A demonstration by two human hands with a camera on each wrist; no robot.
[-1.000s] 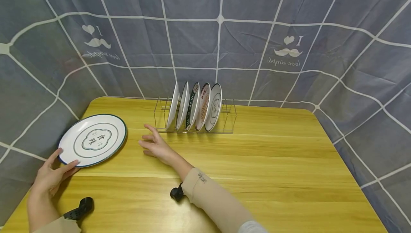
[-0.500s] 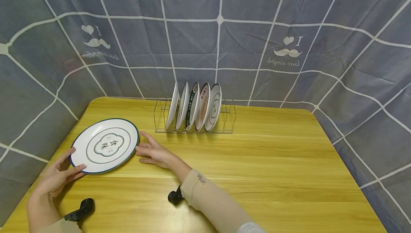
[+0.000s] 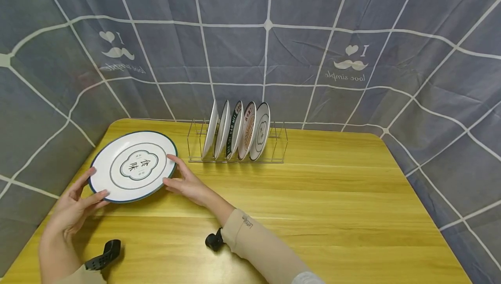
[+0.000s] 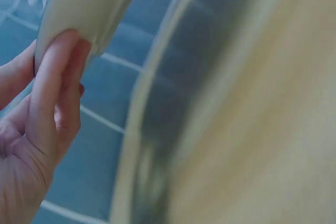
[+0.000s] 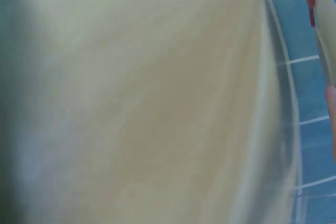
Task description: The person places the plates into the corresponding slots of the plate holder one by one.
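A large white plate [image 3: 117, 179] with a dark blue-green rim and black characters in its centre is held above the left part of the table, slightly tilted. My left hand [image 3: 74, 205] pinches its lower left rim, thumb on top and fingers beneath; the left wrist view shows these fingers [image 4: 50, 87] against the pale underside [image 4: 86, 9]. On the opposite side my right hand [image 3: 189, 184] grips the right rim. In the right wrist view only a sliver of the plate [image 5: 328, 35] and a finger [image 5: 332, 114] show at the right edge.
Behind the hands stands a wire dish rack [image 3: 277, 147] with several upright plates [image 3: 260, 131] in its left and middle slots. The wooden table [image 3: 332, 205] runs up to a grey checked curtain [image 3: 297, 49] at the back and sides.
The plate has come up off the table and shifted right in my left hand. My right hand, apart from it a second ago, now grips its right rim. The rack has not moved.
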